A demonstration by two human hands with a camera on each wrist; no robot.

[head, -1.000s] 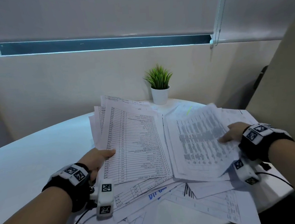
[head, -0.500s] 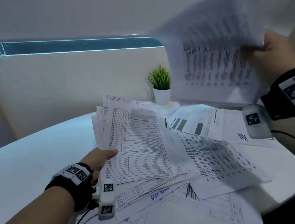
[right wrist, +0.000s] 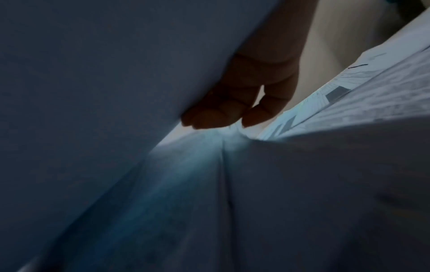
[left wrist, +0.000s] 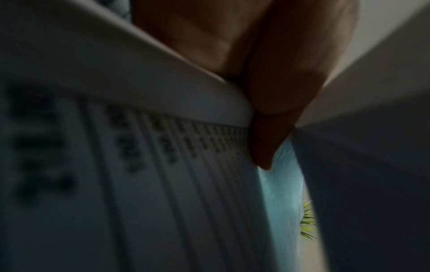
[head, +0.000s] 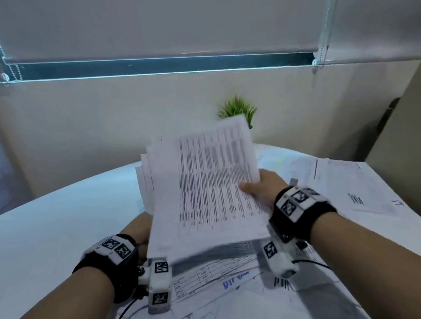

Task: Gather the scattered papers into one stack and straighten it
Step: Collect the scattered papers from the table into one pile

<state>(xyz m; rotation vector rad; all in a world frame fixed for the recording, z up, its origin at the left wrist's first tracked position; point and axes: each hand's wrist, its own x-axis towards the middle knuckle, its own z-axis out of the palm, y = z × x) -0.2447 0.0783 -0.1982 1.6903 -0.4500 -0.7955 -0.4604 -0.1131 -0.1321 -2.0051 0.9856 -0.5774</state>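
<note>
Right hand, fingers clamping the sheaf, has brought it down over left hand's pile w/ fingers gripping: stacks merging, far-right sheets remain.

The right hand is bringing its raised sheets down over the left pile, hiding the left hand.
</note>
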